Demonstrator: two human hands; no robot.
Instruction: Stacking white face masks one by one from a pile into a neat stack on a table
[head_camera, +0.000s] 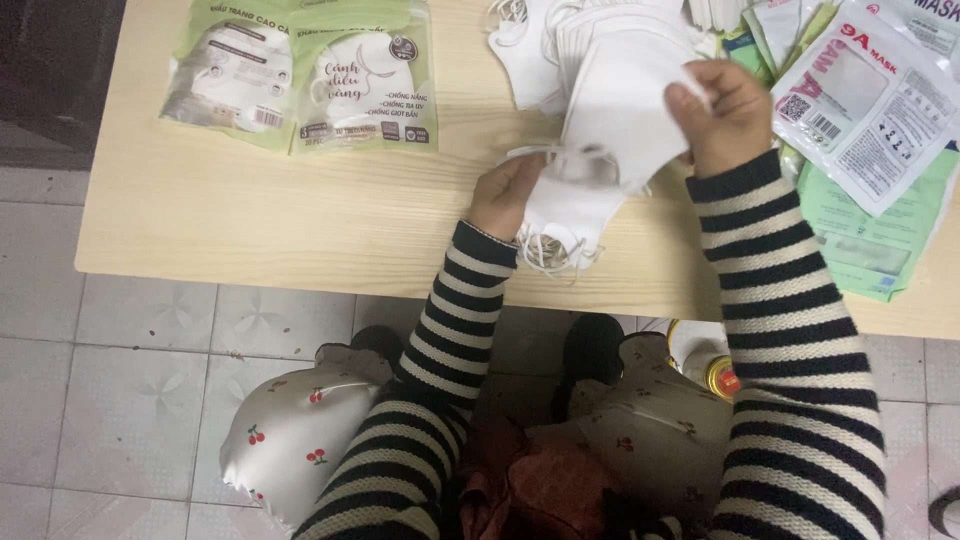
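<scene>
My left hand grips the lower end of a stack of white folded face masks near the table's front edge, their ear loops dangling over it. My right hand pinches the upper corner of one white mask lifted off that stack. Both arms wear black-and-white striped sleeves. More white masks lie spread behind the hands.
A light wooden table carries two green mask packets at the back left and several white and green packets at the right. Below are a tiled floor, my lap and a small yellow-lidded jar.
</scene>
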